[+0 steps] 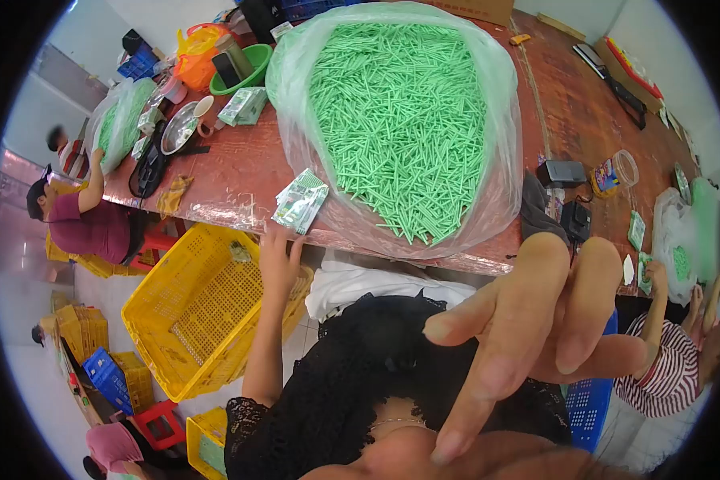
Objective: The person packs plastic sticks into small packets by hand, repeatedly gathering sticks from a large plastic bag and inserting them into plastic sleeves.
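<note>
A clear plastic bag [500, 160] lies wide open on the table, filled with a heap of short light-green sticks [400, 120]. Beside it, at the front table edge, is a small pile of printed green-and-white packets [301, 200]. My left hand [280, 260] is at the lower edge of these packets, fingers stretched out and seemingly touching them. Close to the camera, raised in front of my chest, my right hand [528, 320] has its fingers bent and apart, with nothing visible in them.
A yellow plastic crate [204, 300] stands below the table at left. Along the table are a green basin [256, 68], a metal bowl [179, 128], a black box [561, 174] and a plastic jar [614, 174]. Other people work at left and right, one in a striped shirt [664, 376].
</note>
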The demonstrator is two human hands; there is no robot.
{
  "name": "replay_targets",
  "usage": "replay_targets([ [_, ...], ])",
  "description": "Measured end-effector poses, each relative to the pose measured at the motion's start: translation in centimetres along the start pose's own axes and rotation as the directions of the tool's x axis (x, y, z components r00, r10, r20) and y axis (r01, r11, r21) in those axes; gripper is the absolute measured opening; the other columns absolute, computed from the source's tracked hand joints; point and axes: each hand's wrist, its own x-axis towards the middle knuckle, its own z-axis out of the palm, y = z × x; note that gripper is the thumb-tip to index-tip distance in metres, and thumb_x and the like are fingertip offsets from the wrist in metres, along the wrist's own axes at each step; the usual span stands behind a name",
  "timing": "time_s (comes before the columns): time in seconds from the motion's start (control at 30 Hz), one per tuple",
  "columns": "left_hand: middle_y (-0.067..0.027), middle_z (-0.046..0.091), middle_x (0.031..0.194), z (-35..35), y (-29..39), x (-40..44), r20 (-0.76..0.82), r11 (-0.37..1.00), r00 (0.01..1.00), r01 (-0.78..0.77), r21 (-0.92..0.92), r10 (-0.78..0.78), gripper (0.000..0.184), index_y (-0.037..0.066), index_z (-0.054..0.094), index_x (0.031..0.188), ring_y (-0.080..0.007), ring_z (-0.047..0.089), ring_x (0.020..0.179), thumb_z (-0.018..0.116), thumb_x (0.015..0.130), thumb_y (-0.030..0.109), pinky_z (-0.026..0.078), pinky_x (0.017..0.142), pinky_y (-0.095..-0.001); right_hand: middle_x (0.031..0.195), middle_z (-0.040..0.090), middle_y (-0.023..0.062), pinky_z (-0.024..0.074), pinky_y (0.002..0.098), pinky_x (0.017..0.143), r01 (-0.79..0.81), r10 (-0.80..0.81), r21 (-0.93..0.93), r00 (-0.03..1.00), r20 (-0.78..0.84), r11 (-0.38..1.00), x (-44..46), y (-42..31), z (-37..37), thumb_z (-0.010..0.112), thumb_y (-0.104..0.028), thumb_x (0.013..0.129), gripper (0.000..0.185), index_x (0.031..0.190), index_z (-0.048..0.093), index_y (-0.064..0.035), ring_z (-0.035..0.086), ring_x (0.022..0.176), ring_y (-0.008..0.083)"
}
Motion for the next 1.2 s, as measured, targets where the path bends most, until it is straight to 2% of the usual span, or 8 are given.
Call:
replay_targets([
  [0.17,-0.0259,0.044,0.141,5.1,-3.5,5.6,-0.094,0.97,0.98,-0.154,0.187,0.174,0.075,0.004,0.048,0.138,-0.0469,0.042,0.128,0.077,0.078,0.037,0.032,0.108,-0.055,0.103,0.053,0.032,0.0316,0.0578,0.115,0.082,-0.082,0.006,0.994,0.071,0.997,0.1,0.9,0.8,0.033,-0.031,0.107,0.031,0.103,0.038,-0.0006,0.068,0.087,0.0469],
  [0.4,-0.0197,0.055,0.13,5.0,-6.5,9.1,-0.105,0.981,0.976,-0.188,0.035,0.191,0.066,0.005,0.052,0.135,-0.0381,0.052,0.119,0.075,0.079,0.031,0.037,0.103,-0.0506,0.102,0.056,0.0322,0.0389,0.0613,0.108,-0.022,0.029,-0.064,0.994,0.109,0.998,1.1,0.4,0.7,0.03,-0.033,0.108,0.034,0.106,0.039,0.0002,0.07,0.08,0.045],
  [0.53,-0.0196,0.047,0.141,5.1,-6.2,8.8,-0.164,0.973,0.961,-0.23,-0.033,0.221,0.07,0.007,0.044,0.142,-0.0386,0.043,0.131,0.073,0.082,0.03,0.028,0.112,-0.0545,0.102,0.061,0.027,0.0478,0.0531,0.095,-0.153,0.135,-0.262,0.987,-0.088,0.953,-0.3,0.0,-1.6,0.039,-0.043,0.104,0.044,0.111,0.045,0.0002,0.071,0.078,0.0381],
  [0.6,-0.0193,0.04,0.148,5.0,-6.4,8.6,-0.172,0.972,0.964,-0.219,-0.086,0.202,0.072,0.008,0.039,0.146,-0.0379,0.034,0.14,0.069,0.086,0.031,0.019,0.116,-0.0583,0.109,0.064,0.0193,0.054,0.0389,0.081,-0.31,0.201,-0.496,0.944,-0.261,0.811,-1.8,-0.2,-5.1,0.049,-0.046,0.101,0.045,0.112,0.052,-0.0019,0.072,0.074,0.0277],
  [0.67,-0.0195,0.041,0.148,5.1,-6.8,8.5,-0.214,0.968,0.956,-0.227,-0.104,0.201,0.069,0.007,0.039,0.146,-0.0378,0.034,0.14,0.067,0.087,0.031,0.019,0.116,-0.058,0.088,0.062,0.0069,0.0497,0.0313,0.07,-0.584,0.195,-0.758,0.812,-0.55,0.29,-5.0,0.1,-10.9,0.057,-0.024,0.099,0.021,0.097,0.057,-0.0029,0.066,0.073,0.0132],
  [0.77,-0.0194,0.045,0.143,4.6,-5.3,7.9,-0.315,0.96,0.92,-0.27,-0.076,0.234,0.057,0.005,0.044,0.14,-0.038,0.036,0.139,0.064,0.089,0.02,0.018,0.117,-0.0579,0.068,0.057,0.0064,0.0454,0.0332,0.061,-0.915,0.054,-0.379,0.375,-0.925,-0.137,-14.9,0.8,-20.9,0.064,-0.026,0.094,0.028,0.082,0.057,-0.0016,0.06,0.065,0.0173],
  [0.87,-0.0185,0.05,0.134,4.4,-0.9,7.2,-0.406,0.911,0.85,-0.403,-0.091,0.336,0.04,0.003,0.054,0.127,-0.0393,0.04,0.135,0.063,0.088,0.009,0.017,0.118,-0.0585,0.073,0.06,0.0119,0.0463,0.0378,0.062,-0.722,0.056,-0.498,0.541,-0.839,-0.481,-16.0,1.0,-20.6,0.066,-0.021,0.089,0.025,0.08,0.057,-0.0005,0.059,0.066,0.0253],
  [1.2,-0.0195,0.044,0.141,10.3,7.3,5.4,-0.26,0.877,0.896,-0.42,-0.232,0.36,0.042,0.004,0.054,0.125,-0.0412,0.04,0.135,0.066,0.085,0.007,0.02,0.114,-0.0636,0.114,0.058,0.0152,0.0413,0.0531,0.098,-0.099,0.156,-0.435,0.845,-0.512,-0.895,-11.0,0.3,-33.6,0.059,-0.003,0.083,0.021,0.103,0.065,-0.0071,0.052,0.115,0.0345],
])
